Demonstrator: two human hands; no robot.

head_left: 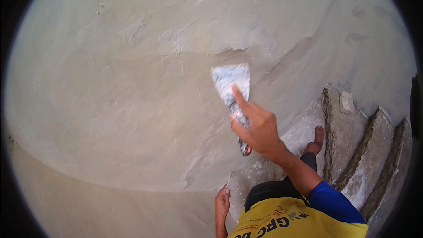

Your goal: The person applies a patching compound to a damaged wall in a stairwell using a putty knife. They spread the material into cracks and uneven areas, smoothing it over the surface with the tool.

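Note:
A putty knife with a wide blade, smeared white, is in my right hand. My fingers wrap its dark, plaster-spattered handle, and the index finger stretches along the blade. The blade's front edge is at the grey plastered wall, just below a small darker patch with a raised rim. Low in the picture, my left hand is beside my body with its fingers bent inward, near a pale, speckled edge. Whatever those fingers hold, if anything, I cannot make out.
Rough concrete stairs with crumbly edges run along the right. A small pale block lies on one step. My bare foot stands by the wall on a white-spattered step. Ridges and a long diagonal seam mark the wall.

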